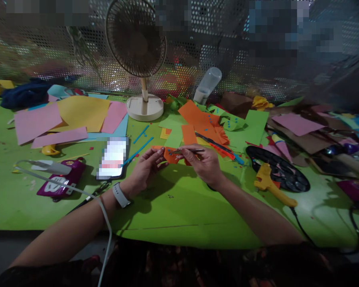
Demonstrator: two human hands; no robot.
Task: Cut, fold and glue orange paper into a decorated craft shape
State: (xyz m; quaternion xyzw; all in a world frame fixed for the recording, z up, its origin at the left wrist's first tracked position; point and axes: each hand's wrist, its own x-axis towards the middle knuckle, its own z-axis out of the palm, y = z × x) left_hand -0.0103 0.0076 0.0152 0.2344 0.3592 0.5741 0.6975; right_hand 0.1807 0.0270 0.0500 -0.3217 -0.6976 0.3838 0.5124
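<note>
My left hand (148, 167) pinches the left side of a small orange paper piece (174, 158) just above the table. Blue dots show on this paper. My right hand (205, 163) grips slim metal tweezers (197, 150), their tip resting at a blue dot on the orange paper. The fingers of the right hand partly cover the paper's right side. Behind the hands lie orange paper sheets (197, 115) and a light green strip (174, 133). Thin blue paper strips (137, 150) are left of the paper piece.
A phone (113, 157) and a purple power strip (61, 181) with a white cable (103, 211) lie left. At the back stand a fan (145, 107) and a tilted clear bottle (208, 83). Right are a yellow glue gun (271, 185) and a black palette (296, 181). Pink paper (37, 121) lies far left.
</note>
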